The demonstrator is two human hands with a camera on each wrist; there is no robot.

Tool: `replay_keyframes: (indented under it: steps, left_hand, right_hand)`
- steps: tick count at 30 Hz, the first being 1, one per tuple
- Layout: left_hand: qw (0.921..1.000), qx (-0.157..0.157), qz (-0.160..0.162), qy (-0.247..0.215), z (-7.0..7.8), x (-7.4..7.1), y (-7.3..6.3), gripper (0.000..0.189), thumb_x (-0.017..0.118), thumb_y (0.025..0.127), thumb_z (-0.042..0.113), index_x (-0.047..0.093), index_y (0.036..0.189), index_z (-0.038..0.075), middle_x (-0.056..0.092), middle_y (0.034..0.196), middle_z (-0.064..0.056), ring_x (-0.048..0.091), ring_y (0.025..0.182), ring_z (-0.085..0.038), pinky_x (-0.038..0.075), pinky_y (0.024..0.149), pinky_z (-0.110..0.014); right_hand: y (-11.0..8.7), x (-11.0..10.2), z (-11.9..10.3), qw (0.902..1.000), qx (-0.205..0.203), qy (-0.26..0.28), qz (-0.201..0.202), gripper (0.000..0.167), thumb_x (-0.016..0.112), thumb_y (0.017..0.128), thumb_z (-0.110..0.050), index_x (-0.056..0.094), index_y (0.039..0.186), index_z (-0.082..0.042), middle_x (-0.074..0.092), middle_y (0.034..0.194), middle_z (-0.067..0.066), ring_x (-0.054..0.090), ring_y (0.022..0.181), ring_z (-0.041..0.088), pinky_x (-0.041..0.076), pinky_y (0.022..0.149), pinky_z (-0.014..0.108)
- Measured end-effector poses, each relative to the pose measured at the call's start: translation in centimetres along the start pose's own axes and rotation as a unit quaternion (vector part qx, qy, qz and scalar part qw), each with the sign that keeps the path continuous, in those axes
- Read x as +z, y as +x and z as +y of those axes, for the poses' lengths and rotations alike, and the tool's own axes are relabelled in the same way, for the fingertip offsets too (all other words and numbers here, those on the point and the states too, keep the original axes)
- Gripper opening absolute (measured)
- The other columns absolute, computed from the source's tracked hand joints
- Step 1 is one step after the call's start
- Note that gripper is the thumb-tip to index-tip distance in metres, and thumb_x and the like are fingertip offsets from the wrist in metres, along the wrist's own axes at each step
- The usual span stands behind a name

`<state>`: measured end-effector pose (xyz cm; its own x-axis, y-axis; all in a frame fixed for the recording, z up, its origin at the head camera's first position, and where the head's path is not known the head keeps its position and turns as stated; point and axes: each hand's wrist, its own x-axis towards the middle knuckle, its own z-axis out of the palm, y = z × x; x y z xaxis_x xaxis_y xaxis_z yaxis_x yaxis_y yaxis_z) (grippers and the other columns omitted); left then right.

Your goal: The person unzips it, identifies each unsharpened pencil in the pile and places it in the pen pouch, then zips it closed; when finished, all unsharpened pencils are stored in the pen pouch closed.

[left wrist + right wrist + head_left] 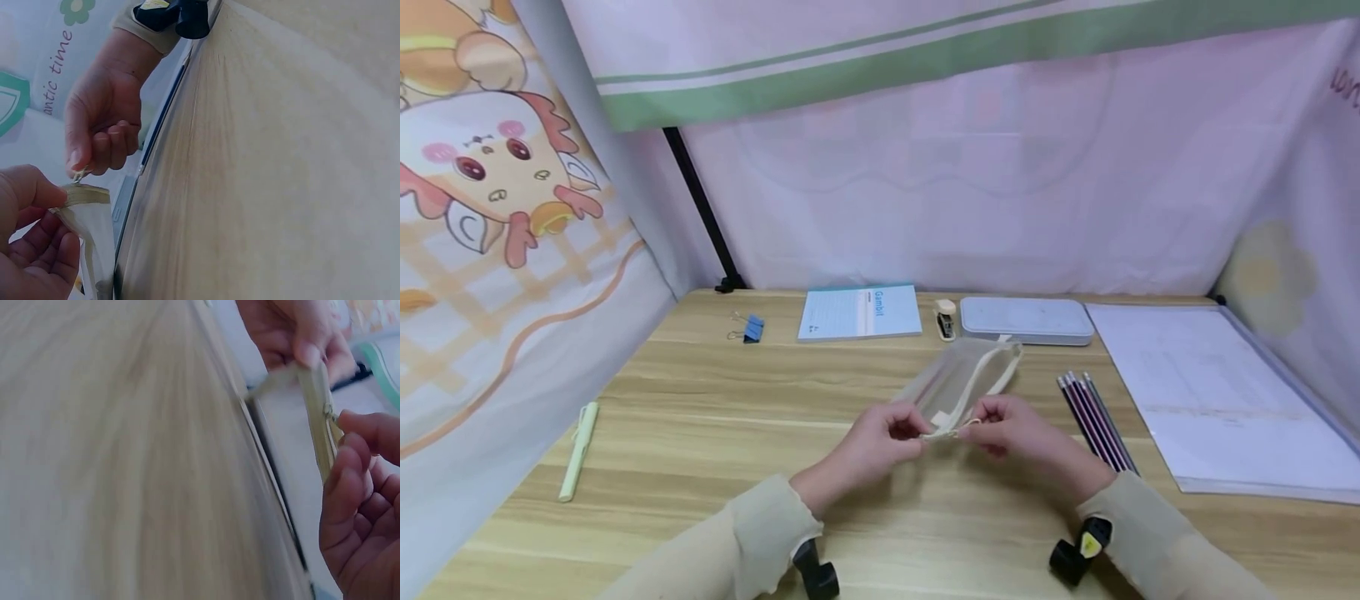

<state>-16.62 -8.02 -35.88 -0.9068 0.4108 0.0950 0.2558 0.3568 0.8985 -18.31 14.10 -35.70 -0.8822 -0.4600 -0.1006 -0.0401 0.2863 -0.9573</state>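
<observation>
A see-through mesh zipper pouch [936, 373] with cream zipper edging is held up over the middle of the table, its far end pointing toward the back. My left hand [880, 440] pinches the near corner of the pouch at the zipper tape [87, 195] between thumb and forefinger. Close beside it, my right hand [1022, 432] pinches the small zipper pull [79, 175] with thumb and forefinger. In the right wrist view, the pull [330, 412] sits on the zipper tape between the two hands. The zipper edges stand apart along the pouch's length.
Along the back lie blue binder clips [752, 328], a Gambit notepad [860, 313], a stapler [945, 320] and a pale flat case [1027, 320]. Several pencils [1096, 423] lie right of my right hand, beside white paper sheets [1240, 392]. A light green pen [578, 452] lies far left.
</observation>
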Motion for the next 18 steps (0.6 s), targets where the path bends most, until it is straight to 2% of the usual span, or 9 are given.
replay_keyframes:
  steps: [3, 8, 11, 18]
  left_hand:
    - [1.0, 0.001, -0.002, 0.003, -0.1, 0.0, 0.0, 0.011, 0.064, 0.076, 0.0, 0.067, 0.084, 0.008, 0.059, 0.081, -0.001, 0.05, 0.076, -0.013, 0.044, 0.067, -0.024]
    - [0.9997, 0.011, -0.006, 0.022, -0.1, -0.2, 0.0, 0.011, 0.064, 0.076, 0.002, 0.066, 0.083, 0.009, 0.057, 0.08, 0.0, 0.049, 0.076, -0.012, 0.043, 0.066, -0.022]
    - [0.9994, 0.005, -0.004, 0.034, -0.1, -0.5, -0.3, 0.01, 0.063, 0.075, 0.001, 0.065, 0.082, 0.009, 0.055, 0.078, 0.001, 0.049, 0.074, -0.012, 0.043, 0.064, -0.022]
    - [0.9988, -0.01, 0.008, 0.048, -0.4, -1.9, -0.6, 0.012, 0.06, 0.073, -0.002, 0.061, 0.081, 0.007, 0.052, 0.072, 0.002, 0.048, 0.069, -0.012, 0.042, 0.059, -0.021]
  right_hand:
    - [-0.1, -0.7, 0.3, 0.9997, 0.006, -0.019, 0.014, 0.025, 0.07, 0.079, -0.014, 0.047, 0.072, -0.007, 0.044, 0.059, -0.002, 0.042, 0.052, 0.01, 0.036, 0.047, 0.022]
    - [-0.1, -1.8, 0.4, 0.997, -0.008, -0.07, 0.034, 0.028, 0.071, 0.078, -0.017, 0.047, 0.071, -0.005, 0.04, 0.058, -0.003, 0.038, 0.051, 0.009, 0.033, 0.047, 0.022]
    - [-0.1, -2.6, 0.7, 0.9942, -0.006, -0.095, 0.05, 0.029, 0.073, 0.078, -0.018, 0.049, 0.069, -0.004, 0.039, 0.054, -0.004, 0.036, 0.048, 0.009, 0.031, 0.044, 0.022]
    - [-0.2, -4.1, 1.7, 0.9954, 0.021, -0.08, 0.049, 0.028, 0.074, 0.077, -0.022, 0.052, 0.067, -0.008, 0.039, 0.051, -0.005, 0.034, 0.044, 0.009, 0.03, 0.042, 0.022]
